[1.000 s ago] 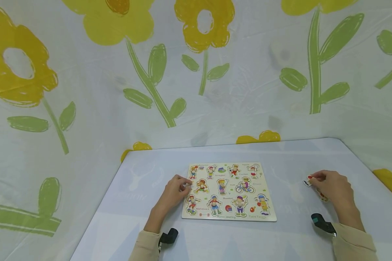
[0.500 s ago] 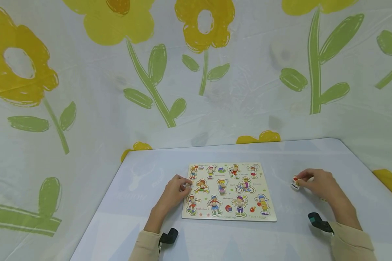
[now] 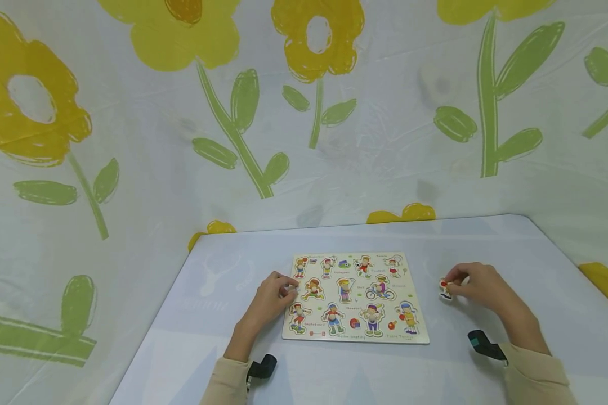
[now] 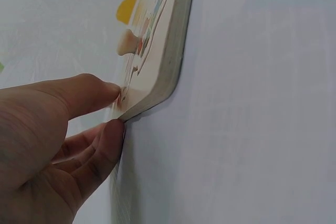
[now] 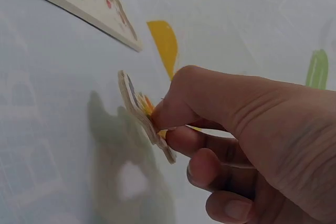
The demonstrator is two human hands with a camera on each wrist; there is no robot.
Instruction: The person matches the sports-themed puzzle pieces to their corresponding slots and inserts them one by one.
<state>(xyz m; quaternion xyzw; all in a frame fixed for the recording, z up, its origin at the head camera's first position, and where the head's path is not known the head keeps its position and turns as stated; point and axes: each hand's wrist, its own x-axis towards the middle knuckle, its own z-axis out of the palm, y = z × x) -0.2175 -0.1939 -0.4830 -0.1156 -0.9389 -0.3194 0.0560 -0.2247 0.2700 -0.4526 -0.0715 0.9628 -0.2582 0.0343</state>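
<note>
A wooden peg puzzle board point(image 3: 419, 332) lies flat on the table, with cartoon sports figures and round knobs on it. At its left edge my left hand point(image 3: 272, 298) holds the rim; in the left wrist view the thumb is on the top face and the fingers point(image 4: 107, 142) are against the side. To the right of the board, my right hand point(image 3: 478, 287) pinches a small puzzle piece point(image 3: 445, 289) between thumb and fingers. Seen from the right wrist, the piece point(image 5: 131, 98) is tilted just above the table, its shadow beneath; the fingers partly cover its picture.
The pale table point(image 3: 360, 371) stretches around the board. Behind it hangs a white cloth point(image 3: 385, 152) with yellow flowers. Black wrist cameras point(image 3: 262, 367) sit on both wrists, the right camera point(image 3: 486, 344) low over the table.
My right hand has lifted the puzzle piece and carried it left toward the board. Another piece seen under that hand earlier is now out of sight. My left hand stays at the board.
</note>
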